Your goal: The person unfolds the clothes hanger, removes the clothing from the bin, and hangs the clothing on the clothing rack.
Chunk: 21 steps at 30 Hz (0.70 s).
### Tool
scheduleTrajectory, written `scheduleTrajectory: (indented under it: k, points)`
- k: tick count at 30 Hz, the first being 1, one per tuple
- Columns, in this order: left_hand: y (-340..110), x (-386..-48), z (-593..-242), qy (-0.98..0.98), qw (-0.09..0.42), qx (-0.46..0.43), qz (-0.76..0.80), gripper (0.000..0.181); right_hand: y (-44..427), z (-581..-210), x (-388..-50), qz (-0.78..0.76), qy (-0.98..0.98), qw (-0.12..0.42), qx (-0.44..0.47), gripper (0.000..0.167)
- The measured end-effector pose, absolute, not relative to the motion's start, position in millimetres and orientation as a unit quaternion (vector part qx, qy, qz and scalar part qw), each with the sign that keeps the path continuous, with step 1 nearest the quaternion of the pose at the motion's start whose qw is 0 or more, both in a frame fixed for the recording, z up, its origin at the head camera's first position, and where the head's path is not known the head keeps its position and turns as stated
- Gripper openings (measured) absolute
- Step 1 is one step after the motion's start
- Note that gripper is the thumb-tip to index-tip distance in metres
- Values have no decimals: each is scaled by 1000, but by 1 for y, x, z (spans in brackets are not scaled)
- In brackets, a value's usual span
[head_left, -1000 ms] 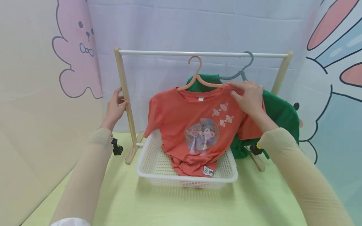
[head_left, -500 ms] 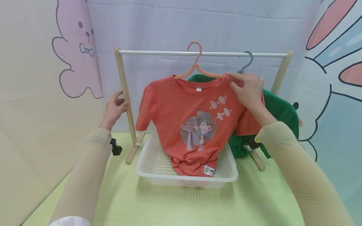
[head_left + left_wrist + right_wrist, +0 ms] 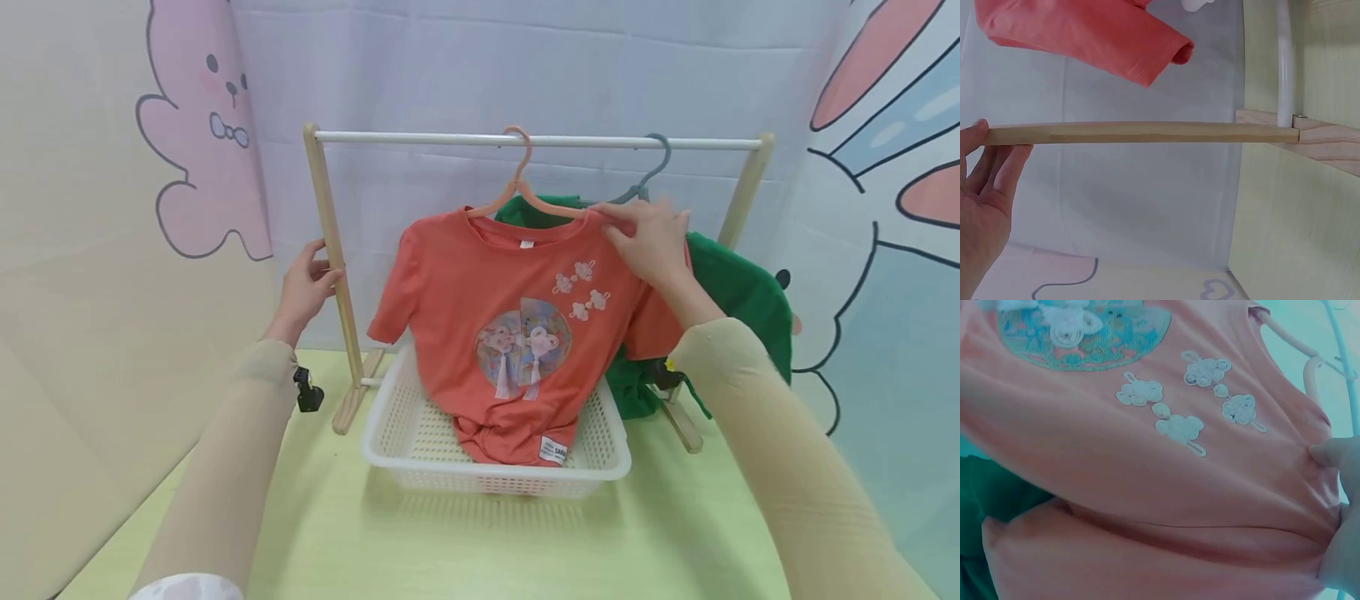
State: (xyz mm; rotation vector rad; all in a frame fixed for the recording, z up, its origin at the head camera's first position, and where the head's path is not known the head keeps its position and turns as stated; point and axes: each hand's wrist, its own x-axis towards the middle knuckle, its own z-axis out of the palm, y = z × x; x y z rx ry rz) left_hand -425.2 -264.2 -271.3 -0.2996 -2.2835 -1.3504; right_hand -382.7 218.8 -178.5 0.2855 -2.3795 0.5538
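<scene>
A coral-red T-shirt (image 3: 450, 283) with a round tasselled patch is on an orange hanger (image 3: 517, 187), whose hook loops over the white rail. My right hand (image 3: 651, 242) pinches the shirt's shoulder at the hanger's end; the thumb shows on the cloth in the right wrist view. With thumb and fingers, my left hand (image 3: 303, 287) holds the left wooden post (image 3: 1147, 132) of the clothes rack. The shirt's bunched hem lies in a white plastic basket (image 3: 495, 475). Where the hook's tip ends is hidden behind the rail.
A green garment (image 3: 738, 287) hangs behind and to the right on a grey-blue hanger (image 3: 656, 171). The rack's white rail (image 3: 420, 139) spans between two wooden posts. Cloth walls with cartoon animals surround the pale yellow-green table (image 3: 450, 550).
My right hand raised the shirt and hanger until the hook stood above the rail, then lowered them slightly, so the hook now sits on the rail. The left hand stays on the post.
</scene>
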Motion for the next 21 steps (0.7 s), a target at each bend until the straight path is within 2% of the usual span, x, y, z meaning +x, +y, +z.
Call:
scheduleTrajectory:
  k: [11, 18, 21]
  points:
    - [-264, -425, -273, -835, 240, -106, -483, 57, 216, -194, -387, 269, -895, 339, 108, 39]
    - [-263, -426, -272, -836, 248, -106, -478, 56, 205, -206, -388, 321, -856, 394, 92, 38]
    - [-262, -426, -273, -836, 246, -106, -479, 56, 200, -210, -387, 346, -827, 434, 88, 36]
